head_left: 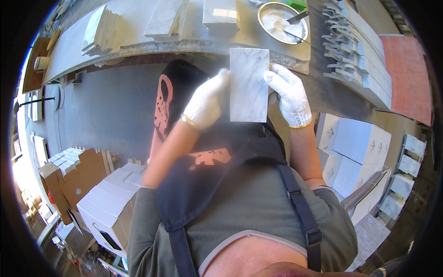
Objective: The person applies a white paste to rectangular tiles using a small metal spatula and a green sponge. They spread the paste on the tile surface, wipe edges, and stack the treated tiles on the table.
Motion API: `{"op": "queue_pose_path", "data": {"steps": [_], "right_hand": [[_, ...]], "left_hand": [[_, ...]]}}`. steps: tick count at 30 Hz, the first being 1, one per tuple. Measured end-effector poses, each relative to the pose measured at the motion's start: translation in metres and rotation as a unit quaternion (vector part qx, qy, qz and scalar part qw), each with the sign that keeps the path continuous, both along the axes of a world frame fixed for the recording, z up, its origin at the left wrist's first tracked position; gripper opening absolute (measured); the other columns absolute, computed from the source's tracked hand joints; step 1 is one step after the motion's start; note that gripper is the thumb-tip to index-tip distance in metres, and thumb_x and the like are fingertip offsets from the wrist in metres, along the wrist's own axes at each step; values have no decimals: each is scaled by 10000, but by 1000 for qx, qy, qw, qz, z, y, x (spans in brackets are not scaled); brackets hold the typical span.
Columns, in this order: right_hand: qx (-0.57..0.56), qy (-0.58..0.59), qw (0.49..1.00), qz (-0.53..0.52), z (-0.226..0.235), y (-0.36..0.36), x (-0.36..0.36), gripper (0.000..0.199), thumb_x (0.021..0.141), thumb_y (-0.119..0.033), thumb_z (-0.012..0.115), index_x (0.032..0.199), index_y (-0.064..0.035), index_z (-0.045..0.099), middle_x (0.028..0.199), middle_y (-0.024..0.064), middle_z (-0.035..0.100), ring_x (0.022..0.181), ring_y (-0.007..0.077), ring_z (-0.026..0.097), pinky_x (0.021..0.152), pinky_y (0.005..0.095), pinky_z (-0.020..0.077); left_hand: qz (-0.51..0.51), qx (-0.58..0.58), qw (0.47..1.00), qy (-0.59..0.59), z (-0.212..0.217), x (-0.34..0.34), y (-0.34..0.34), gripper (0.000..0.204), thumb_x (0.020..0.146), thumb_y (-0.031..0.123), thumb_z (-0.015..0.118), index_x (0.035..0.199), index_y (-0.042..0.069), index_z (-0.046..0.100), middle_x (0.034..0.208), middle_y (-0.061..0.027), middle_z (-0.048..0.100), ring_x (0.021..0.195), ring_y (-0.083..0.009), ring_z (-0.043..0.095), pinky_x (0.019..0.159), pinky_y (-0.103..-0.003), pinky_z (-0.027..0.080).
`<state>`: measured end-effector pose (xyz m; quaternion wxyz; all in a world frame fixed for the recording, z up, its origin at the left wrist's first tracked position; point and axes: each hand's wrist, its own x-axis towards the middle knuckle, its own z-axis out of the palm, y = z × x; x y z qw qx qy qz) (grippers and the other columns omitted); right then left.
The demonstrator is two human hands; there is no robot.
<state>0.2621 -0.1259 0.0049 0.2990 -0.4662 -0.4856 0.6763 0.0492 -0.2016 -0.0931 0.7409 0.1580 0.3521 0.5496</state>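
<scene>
A rectangular white marble tile (249, 85) with grey veins is held up in front of me, its long side running away from me. My left hand (206, 100), in a white knit glove, closes on the tile's left edge; its fingertips are partly hidden behind the tile. My right hand (290, 94), gloved alike, pinches the right edge between thumb and fingers. Beyond the tile is a stone-topped bench (134, 39). On it stands a metal bowl (271, 13) with whitish paste and a dark-handled spatula (297, 17).
Along the bench lie stacks of marble tiles: a left stack (94, 28), a middle stack (164, 17) and a right stack (220, 13). Many slabs (357, 51) stand at the far right. White cartons (353, 138) are piled to my right, and a white carton (110, 201) is to my left.
</scene>
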Motion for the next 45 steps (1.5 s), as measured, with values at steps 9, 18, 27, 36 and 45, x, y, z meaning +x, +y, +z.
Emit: {"op": "queue_pose_path", "data": {"steps": [9,18,27,36,45], "right_hand": [[34,-2,999,5,-12,6,-6,379,998,-207,684,1262,64,699,1218,76,718,1150,136,614,1042,296,452],[-4,-18,999,32,-4,-1,-7,373,1017,-142,658,1343,38,662,1173,39,723,1042,98,641,913,247,497],[-4,-37,994,106,-9,-6,0,492,955,-225,692,1373,29,643,1061,66,752,796,105,672,670,237,507],[-2,-21,994,105,-13,-3,10,486,950,-181,703,1380,34,638,1103,75,749,853,115,683,729,246,525],[372,-181,909,57,-16,14,-7,456,950,-251,757,1381,-115,695,1463,160,619,1328,278,589,1129,365,454]], "left_hand": [[10,-8,988,-156,20,10,-1,594,1030,365,671,1474,-4,529,1463,-125,602,1338,-280,548,1180,-440,393],[30,10,990,-135,22,9,0,606,1029,390,672,1482,17,521,1455,-109,604,1332,-278,556,1168,-457,416],[52,76,982,-162,22,2,3,605,1011,413,695,1470,61,521,1440,-95,591,1337,-284,543,1167,-481,415],[53,63,984,-157,24,7,4,634,993,386,725,1491,61,508,1469,-91,582,1367,-280,525,1188,-480,393],[45,62,990,-119,26,9,3,630,996,370,722,1482,25,517,1453,-104,596,1328,-263,554,1156,-438,431]]}}
